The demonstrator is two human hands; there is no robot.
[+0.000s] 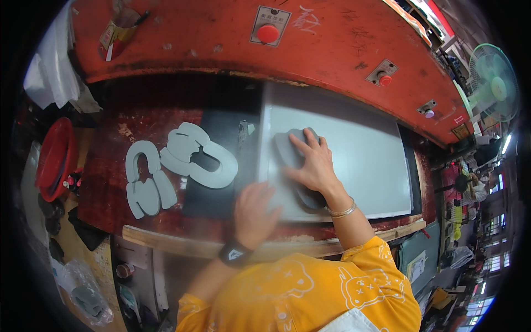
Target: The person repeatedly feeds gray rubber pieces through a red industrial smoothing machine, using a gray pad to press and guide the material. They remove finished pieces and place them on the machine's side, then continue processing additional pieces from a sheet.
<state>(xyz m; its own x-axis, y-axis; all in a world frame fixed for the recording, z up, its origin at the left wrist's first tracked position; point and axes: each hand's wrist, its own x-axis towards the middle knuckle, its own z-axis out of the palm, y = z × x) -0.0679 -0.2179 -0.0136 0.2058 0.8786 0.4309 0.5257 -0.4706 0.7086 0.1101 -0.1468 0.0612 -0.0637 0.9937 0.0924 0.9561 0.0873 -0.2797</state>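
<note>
The right hand (311, 163) lies flat, fingers spread, on a grey shaped piece (293, 149) that rests on a pale grey sheet (359, 160). It presses down and grasps nothing. The piece is smooth and matte, with rounded lobes at its far end just past the fingertips; a darker part of it runs near, under the wrist. A thin metal bangle (342, 211) circles that wrist.

The left hand (253, 213) rests on the near left corner of the sheet, knuckles up and fingers curled loosely under; whether it pinches the sheet's edge cannot be told. A black wristband (235, 254) sits on its wrist. Both sleeves are yellow with a white printed pattern.

The sheet is a flat, smooth rectangle lying on a worn, dark red table (110, 182) with a scuffed surface and a pale wooden strip (166, 242) along its near edge. Left of the sheet lies a black mat (213, 188). On it and on the table beside it are pale grey cut shapes (182, 160): horseshoe-like curves, ovals and wavy-edged pieces, some overlapping, well apart from both hands.

Far across the scene runs a broad orange-red machine beam (332, 50), chipped and scratched, with a round red button (267, 33) on a small plate. A red bowl (55, 157) stands at the far left edge, and a green fan (495, 83) at the far right.
</note>
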